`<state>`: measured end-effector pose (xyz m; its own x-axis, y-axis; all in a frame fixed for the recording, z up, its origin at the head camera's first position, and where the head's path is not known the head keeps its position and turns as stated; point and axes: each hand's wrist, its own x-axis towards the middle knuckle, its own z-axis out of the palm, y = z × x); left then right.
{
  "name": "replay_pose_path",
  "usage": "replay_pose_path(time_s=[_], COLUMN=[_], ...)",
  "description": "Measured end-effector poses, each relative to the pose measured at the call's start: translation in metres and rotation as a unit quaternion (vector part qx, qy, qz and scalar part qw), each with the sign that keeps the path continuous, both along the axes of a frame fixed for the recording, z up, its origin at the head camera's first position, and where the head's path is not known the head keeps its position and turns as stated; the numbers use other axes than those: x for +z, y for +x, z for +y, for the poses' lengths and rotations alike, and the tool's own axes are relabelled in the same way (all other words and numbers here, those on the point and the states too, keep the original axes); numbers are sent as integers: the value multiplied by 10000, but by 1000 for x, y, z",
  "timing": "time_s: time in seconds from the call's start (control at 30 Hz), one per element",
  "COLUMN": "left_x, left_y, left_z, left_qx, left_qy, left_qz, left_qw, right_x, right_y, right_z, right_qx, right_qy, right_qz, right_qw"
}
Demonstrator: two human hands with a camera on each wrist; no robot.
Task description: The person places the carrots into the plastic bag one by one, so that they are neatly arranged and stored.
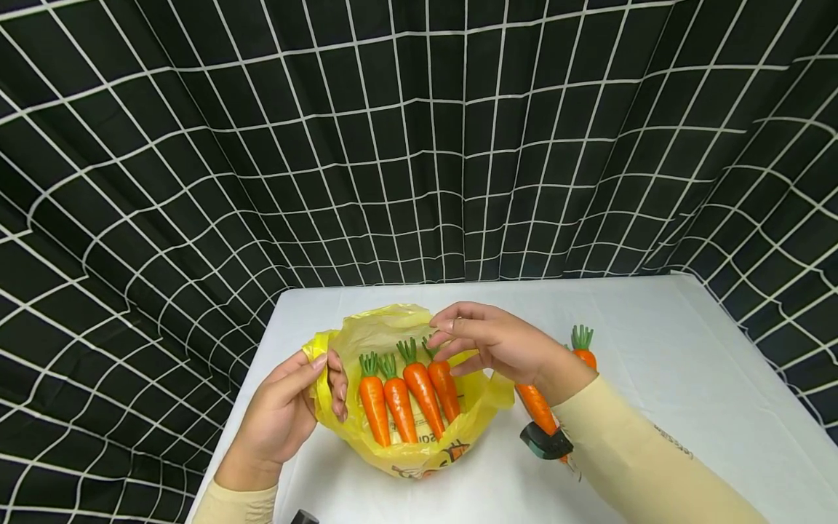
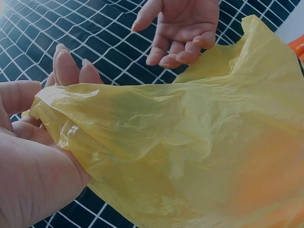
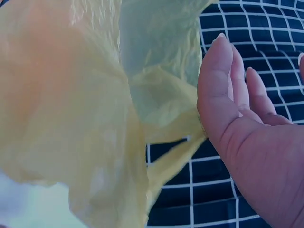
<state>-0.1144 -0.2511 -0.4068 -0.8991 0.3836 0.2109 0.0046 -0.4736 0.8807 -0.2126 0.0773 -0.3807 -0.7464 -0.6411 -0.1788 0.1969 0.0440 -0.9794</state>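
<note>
The yellow bag [image 1: 373,453] was located nearer the left edge of the worktop [image 1: 674,342] than the right, its mouth gaping upward. The left hand [image 1: 281,404] gripped the left side of the rim, thumb and fingers closed about the film. The right hand [image 1: 494,338] was half open at the opposite side of the mouth, fingers loosely bent and holding nothing; fingertip contact with the film could not be confirmed.

Contents: four carrots [image 1: 421,389] lay side by side in the bag, green tops toward the worktop's far edge. Loose carrots [image 1: 537,409] lay to the bag's right, partly hidden by the right arm [image 1: 641,437].

Handling: the film was judged light, limp, slippery and liable to tear; a gathered fold of rim offered the safest hold. The carrots appeared stiff and smooth, best gripped around the thick end, below the tops.
</note>
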Motion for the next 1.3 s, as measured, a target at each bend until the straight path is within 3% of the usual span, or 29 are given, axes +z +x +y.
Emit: replay_pose_path(time_s=[0.53,1.3], left_x=[0,-1], left_y=[-1,-2], left_z=[-2,-1], left_qx=[11,32], left_qy=[1,-21], left_qz=[-3,-45], left_qw=[10000,10000], right_x=[-7,-29], right_y=[-5,-3], right_z=[39,90], right_qx=[-356,-870], right_qy=[60,256], right_qz=[-13,-143], right_qw=[9993,9958])
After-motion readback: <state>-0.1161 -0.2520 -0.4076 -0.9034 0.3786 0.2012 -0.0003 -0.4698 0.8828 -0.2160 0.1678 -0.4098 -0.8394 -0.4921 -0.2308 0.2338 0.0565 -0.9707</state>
